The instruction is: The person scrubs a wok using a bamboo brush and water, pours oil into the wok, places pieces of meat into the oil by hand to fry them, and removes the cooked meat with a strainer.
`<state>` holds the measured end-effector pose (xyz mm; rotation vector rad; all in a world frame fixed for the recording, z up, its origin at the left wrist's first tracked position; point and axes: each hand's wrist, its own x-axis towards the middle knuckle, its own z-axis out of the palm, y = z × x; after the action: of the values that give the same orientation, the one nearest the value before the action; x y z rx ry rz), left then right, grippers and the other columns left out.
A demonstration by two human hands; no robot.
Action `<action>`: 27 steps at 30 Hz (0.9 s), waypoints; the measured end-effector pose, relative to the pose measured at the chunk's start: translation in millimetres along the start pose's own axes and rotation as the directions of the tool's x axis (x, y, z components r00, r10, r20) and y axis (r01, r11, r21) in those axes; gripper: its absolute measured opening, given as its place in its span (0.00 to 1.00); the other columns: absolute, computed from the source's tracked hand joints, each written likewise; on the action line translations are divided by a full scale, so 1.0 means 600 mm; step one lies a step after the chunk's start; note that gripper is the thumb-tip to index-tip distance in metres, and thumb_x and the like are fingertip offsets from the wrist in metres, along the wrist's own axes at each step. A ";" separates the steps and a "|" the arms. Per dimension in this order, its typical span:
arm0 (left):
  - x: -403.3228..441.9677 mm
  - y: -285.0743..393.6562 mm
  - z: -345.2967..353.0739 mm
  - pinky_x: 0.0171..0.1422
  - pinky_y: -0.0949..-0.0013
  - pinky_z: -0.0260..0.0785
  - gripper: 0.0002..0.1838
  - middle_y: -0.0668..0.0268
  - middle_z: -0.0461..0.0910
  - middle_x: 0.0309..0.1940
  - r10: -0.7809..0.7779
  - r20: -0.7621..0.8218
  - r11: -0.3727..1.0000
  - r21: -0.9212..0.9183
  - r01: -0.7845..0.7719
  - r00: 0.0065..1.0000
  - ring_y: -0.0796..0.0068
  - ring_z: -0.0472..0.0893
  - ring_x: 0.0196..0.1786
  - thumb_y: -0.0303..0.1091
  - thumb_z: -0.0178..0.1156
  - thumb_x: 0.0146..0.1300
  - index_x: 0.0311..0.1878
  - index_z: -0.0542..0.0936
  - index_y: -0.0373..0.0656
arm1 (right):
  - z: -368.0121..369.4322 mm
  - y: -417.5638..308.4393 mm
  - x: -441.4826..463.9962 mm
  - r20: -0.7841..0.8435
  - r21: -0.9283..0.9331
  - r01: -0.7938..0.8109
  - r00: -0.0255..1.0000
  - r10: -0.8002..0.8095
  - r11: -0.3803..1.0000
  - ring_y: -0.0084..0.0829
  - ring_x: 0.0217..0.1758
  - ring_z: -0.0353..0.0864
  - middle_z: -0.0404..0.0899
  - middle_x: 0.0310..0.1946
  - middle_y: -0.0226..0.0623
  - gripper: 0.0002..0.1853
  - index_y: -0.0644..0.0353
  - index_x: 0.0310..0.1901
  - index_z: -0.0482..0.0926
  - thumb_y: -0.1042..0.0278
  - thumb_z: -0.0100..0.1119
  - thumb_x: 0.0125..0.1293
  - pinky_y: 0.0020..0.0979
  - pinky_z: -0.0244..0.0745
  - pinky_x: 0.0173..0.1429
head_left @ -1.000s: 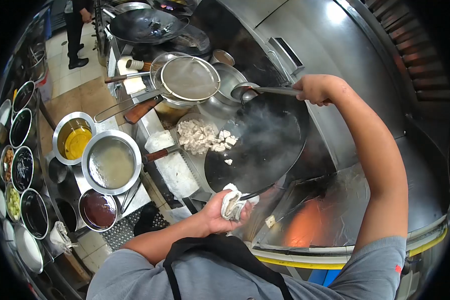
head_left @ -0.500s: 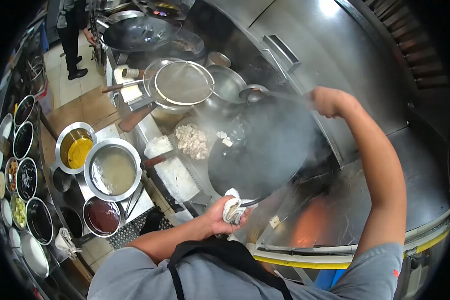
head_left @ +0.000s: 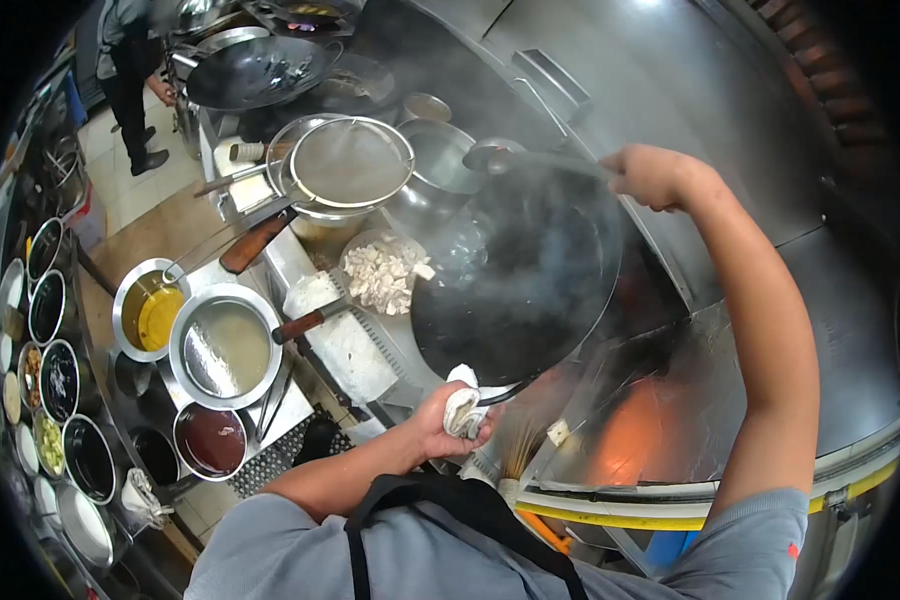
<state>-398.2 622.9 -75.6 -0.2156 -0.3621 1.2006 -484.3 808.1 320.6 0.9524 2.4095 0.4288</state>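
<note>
I find the left hand (head_left: 440, 428) clasping a cloth (head_left: 460, 412) at the near edge of the wok (head_left: 525, 320), right hand (head_left: 653, 178) gripping the ladle (head_left: 490, 153), meat (head_left: 380, 275) heaped outside at left, steam (head_left: 550, 250) obscuring any left inside.

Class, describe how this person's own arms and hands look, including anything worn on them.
Both the left hand and the right hand are bare, without gloves, and no watch or bracelet shows. The grey short sleeves leave the forearms uncovered. The right one carries a small red mark near its edge.
</note>
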 end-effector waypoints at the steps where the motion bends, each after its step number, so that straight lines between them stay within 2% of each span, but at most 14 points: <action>1: -0.005 -0.002 0.033 0.42 0.62 0.76 0.20 0.60 0.78 0.36 0.021 -0.035 0.999 0.026 -0.020 0.999 0.64 0.79 0.36 0.41 0.50 0.62 0.51 0.76 0.37 | 0.000 0.007 -0.002 0.001 0.010 -0.025 1.000 0.025 1.000 0.28 0.18 0.66 0.69 0.20 0.34 0.24 0.52 0.66 0.69 0.63 0.51 0.68 0.33 0.67 0.23; 6: -0.014 0.020 0.008 0.42 0.63 0.76 0.19 0.59 0.79 0.39 -0.037 -0.053 0.997 0.059 0.041 0.998 0.65 0.78 0.35 0.43 0.51 0.63 0.50 0.76 0.40 | 0.036 0.046 0.009 -0.005 0.040 -0.032 0.999 0.032 0.999 0.27 0.18 0.66 0.70 0.20 0.34 0.24 0.52 0.66 0.69 0.63 0.53 0.69 0.33 0.66 0.23; 9: -0.017 0.037 0.011 0.41 0.63 0.77 0.19 0.59 0.79 0.39 -0.049 -0.151 0.986 0.153 0.072 0.987 0.66 0.78 0.35 0.44 0.50 0.64 0.50 0.76 0.41 | 0.064 0.086 0.016 0.016 0.079 -0.034 0.999 0.033 0.996 0.26 0.19 0.67 0.71 0.21 0.35 0.25 0.52 0.66 0.69 0.63 0.55 0.68 0.33 0.67 0.24; 12: -0.013 0.051 0.013 0.38 0.62 0.79 0.15 0.63 0.79 0.32 0.079 -0.494 0.865 0.466 0.187 0.866 0.69 0.80 0.35 0.42 0.53 0.62 0.45 0.78 0.42 | 0.092 0.133 0.028 0.020 0.138 -0.060 0.998 0.058 0.989 0.26 0.19 0.68 0.72 0.22 0.34 0.25 0.55 0.66 0.69 0.64 0.56 0.67 0.32 0.68 0.24; 13: -0.006 0.047 0.014 0.38 0.60 0.81 0.12 0.65 0.81 0.31 0.183 -0.528 0.790 0.581 0.195 0.829 0.69 0.82 0.35 0.42 0.54 0.62 0.40 0.79 0.45 | 0.126 0.166 0.065 -0.111 0.234 0.009 0.994 0.017 0.972 0.28 0.20 0.71 0.75 0.23 0.35 0.23 0.60 0.63 0.71 0.64 0.55 0.68 0.34 0.70 0.27; 16: 0.012 0.057 -0.022 0.33 0.60 0.80 0.10 0.64 0.81 0.31 0.270 -0.541 0.745 0.641 0.183 0.796 0.67 0.82 0.32 0.39 0.55 0.60 0.38 0.79 0.44 | 0.182 0.153 0.114 -0.041 0.726 -0.090 0.984 0.173 0.682 0.22 0.12 0.65 0.70 0.20 0.30 0.23 0.65 0.62 0.69 0.64 0.55 0.69 0.30 0.62 0.15; 18: 0.019 0.066 -0.037 0.32 0.59 0.80 0.10 0.62 0.81 0.31 0.342 -0.547 0.692 0.697 0.188 0.764 0.65 0.82 0.32 0.38 0.56 0.59 0.38 0.79 0.42 | 0.198 0.134 0.147 -0.011 0.838 -0.061 0.992 0.128 0.542 0.18 0.12 0.62 0.69 0.20 0.28 0.21 0.62 0.59 0.69 0.63 0.56 0.68 0.27 0.58 0.14; 19: 0.018 0.084 -0.037 0.31 0.59 0.80 0.11 0.60 0.81 0.32 0.423 -0.539 0.629 0.753 0.193 0.728 0.64 0.83 0.31 0.36 0.57 0.58 0.38 0.79 0.40 | 0.224 0.094 0.203 0.060 0.939 -0.109 0.986 0.157 0.327 0.17 0.14 0.63 0.69 0.20 0.27 0.20 0.61 0.57 0.71 0.64 0.60 0.66 0.26 0.58 0.15; 21: 0.028 0.113 -0.032 0.31 0.55 0.80 0.13 0.55 0.81 0.34 0.538 -0.519 0.537 0.818 0.205 0.664 0.59 0.83 0.32 0.35 0.60 0.55 0.38 0.80 0.33 | 0.294 0.043 0.327 0.021 0.992 -0.036 0.991 0.129 0.117 0.18 0.15 0.64 0.69 0.20 0.28 0.17 0.60 0.51 0.73 0.67 0.63 0.62 0.26 0.59 0.15; 22: 0.040 0.100 -0.073 0.31 0.54 0.80 0.14 0.55 0.81 0.34 0.569 -0.525 0.504 0.831 0.236 0.633 0.58 0.84 0.33 0.35 0.60 0.55 0.38 0.80 0.32 | 0.281 0.032 0.319 0.042 0.993 -0.055 0.992 0.123 0.104 0.19 0.13 0.63 0.70 0.20 0.29 0.12 0.61 0.46 0.72 0.68 0.60 0.64 0.26 0.59 0.13; 23: 0.046 0.100 -0.079 0.30 0.56 0.78 0.22 0.47 0.82 0.36 0.606 -0.527 0.434 0.847 0.307 0.596 0.56 0.85 0.34 0.41 0.61 0.54 0.39 0.80 0.26 | 0.292 0.006 0.349 0.067 0.995 -0.076 0.989 0.129 0.067 0.20 0.13 0.64 0.71 0.20 0.30 0.10 0.61 0.44 0.73 0.69 0.59 0.65 0.27 0.59 0.13; 24: 0.057 0.095 -0.093 0.31 0.57 0.77 0.24 0.45 0.82 0.36 0.773 -0.337 0.085 0.895 0.439 0.538 0.55 0.85 0.32 0.42 0.61 0.54 0.38 0.79 0.23 | 0.321 -0.027 0.408 0.077 0.994 -0.082 0.995 0.067 0.078 0.20 0.13 0.65 0.72 0.20 0.32 0.07 0.60 0.42 0.74 0.69 0.59 0.65 0.27 0.60 0.13; 26: 0.047 0.087 -0.007 0.33 0.57 0.76 0.24 0.45 0.82 0.36 0.694 -0.451 0.223 0.876 0.428 0.561 0.55 0.85 0.34 0.42 0.60 0.55 0.39 0.79 0.23 | 0.324 -0.054 0.423 0.110 0.994 -0.110 0.992 0.057 -0.001 0.21 0.13 0.65 0.71 0.18 0.32 0.05 0.61 0.36 0.72 0.69 0.55 0.67 0.27 0.61 0.14; 27: 0.051 0.105 -0.023 0.33 0.57 0.76 0.24 0.45 0.82 0.36 0.702 -0.453 0.215 0.870 0.443 0.550 0.55 0.85 0.34 0.42 0.60 0.55 0.39 0.79 0.23 | 0.336 -0.077 0.449 0.151 0.989 -0.151 0.988 0.028 -0.005 0.20 0.13 0.64 0.70 0.17 0.30 0.05 0.61 0.36 0.72 0.69 0.54 0.67 0.26 0.61 0.14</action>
<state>-438.0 674.1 -105.5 0.3659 1.4531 1.1470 -563.8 985.4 42.4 1.5787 2.2653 -1.6575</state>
